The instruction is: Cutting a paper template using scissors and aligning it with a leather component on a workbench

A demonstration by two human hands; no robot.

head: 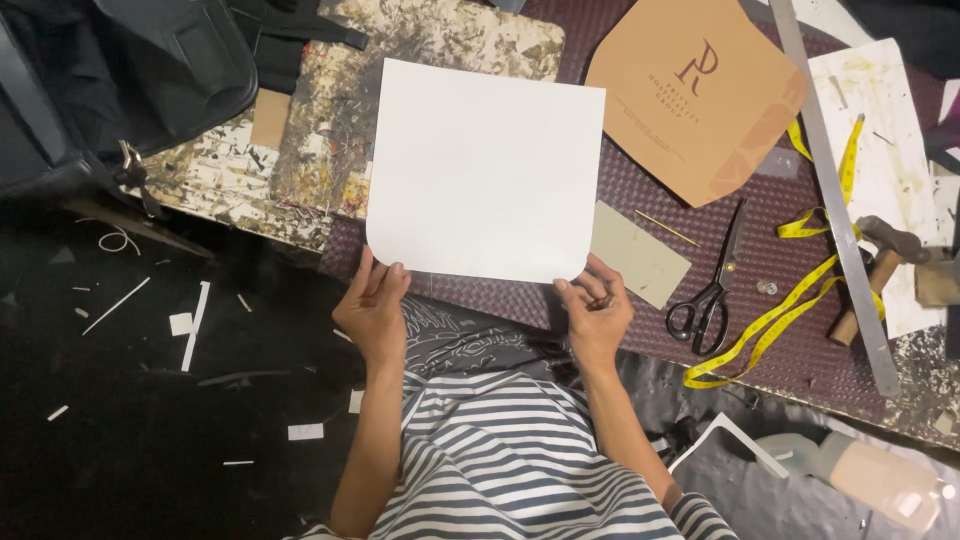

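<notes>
Head view. White sheet (485,170) with two rounded lower corners lies flat on the purple woven mat (640,190) covering part of the surface; the paint-spattered board (320,150) shows under its left edge. The sheet sits square to the person, likely so both near corners fall within easy reach.

Left hand (373,310) is at the sheet's lower left corner. Fingers are close together, tips touching or just under the edge; thumb placement cannot be made out, so whether the grip closes on the sheet or only steadies it cannot be told.

Right hand (597,310) is at the sheet's lower right corner. Fingers are curled in, tips meeting the edge; it looks like a pinch on the corner, though the contact is partly hidden.

Around the sheet: a grey card rectangle (640,252) just right of its lower corner, partly tucked beneath. Further right, black-handled scissors (712,295), a yellow tape measure (790,300), a long metal ruler (835,190) and a hammer (880,275). Above right of the sheet, a tan card pattern piece (695,95). Above left, a dark bag (140,70). Left of the sheet and lower, offcut strips (190,325) lie on the dark floor.
</notes>
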